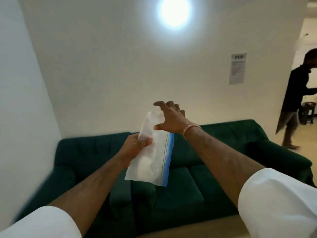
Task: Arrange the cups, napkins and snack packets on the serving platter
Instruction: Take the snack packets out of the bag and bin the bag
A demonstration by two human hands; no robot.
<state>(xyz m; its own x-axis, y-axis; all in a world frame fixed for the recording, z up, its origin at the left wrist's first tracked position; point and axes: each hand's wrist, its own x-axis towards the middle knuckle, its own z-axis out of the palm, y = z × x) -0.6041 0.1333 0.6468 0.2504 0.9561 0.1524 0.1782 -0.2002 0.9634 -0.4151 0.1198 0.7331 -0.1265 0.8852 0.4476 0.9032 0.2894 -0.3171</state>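
Note:
A clear plastic zip bag point(151, 162) with a blue seal strip along its right edge hangs in front of me, above the sofa. My left hand point(137, 145) is shut on the bag's left side near its upper end. My right hand point(169, 119) hovers at the bag's upper end with fingers spread and curved, the thumb touching the plastic. The bag's contents are pale and blurred; I cannot tell what they are. No cups, napkins or serving platter are in view.
A dark green sofa point(214, 152) runs along the white wall below my arms. A person point(295, 97) walks at the far right by a doorway, near a dark wooden table point(308, 112). A paper notice point(237, 68) hangs on the wall under a bright lamp point(175, 12).

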